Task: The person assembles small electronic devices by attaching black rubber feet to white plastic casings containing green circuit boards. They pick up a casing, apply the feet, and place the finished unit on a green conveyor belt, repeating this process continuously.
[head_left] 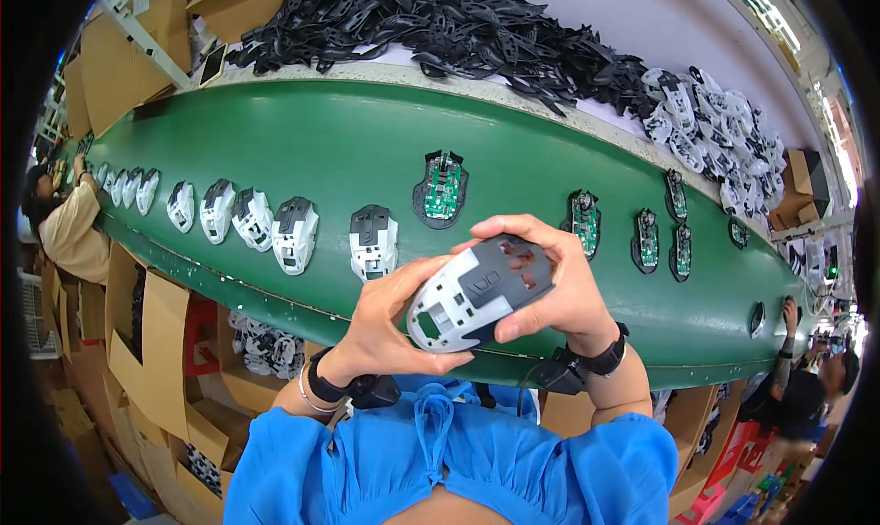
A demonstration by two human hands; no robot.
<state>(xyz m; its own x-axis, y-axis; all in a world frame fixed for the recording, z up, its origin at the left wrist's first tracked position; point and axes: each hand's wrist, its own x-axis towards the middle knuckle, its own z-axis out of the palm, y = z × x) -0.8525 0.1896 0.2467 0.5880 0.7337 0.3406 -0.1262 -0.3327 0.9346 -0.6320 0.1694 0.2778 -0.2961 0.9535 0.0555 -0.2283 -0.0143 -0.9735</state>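
Note:
Between both hands I hold a computer mouse shell (472, 296), white at one end and dark grey at the other, above the belt's near edge. My left hand (385, 319) grips its white end. Around the dark end close the fingers and thumb of my right hand (559, 277). Part of the right fingers shows through openings in the shell. Just beyond lies a mouse base with a green circuit board (442, 190). A white and grey mouse shell (373, 243) rests to its left, close to my left hand.
More mouse shells (293, 235) line the green belt (513, 140) leftward; several circuit-board bases (645, 241) lie right. Black plastic parts (440, 30) and white shells (715, 126) are heaped along the far ledge. Co-workers (69, 222) sit at both ends. Cardboard boxes (151, 342) stand below.

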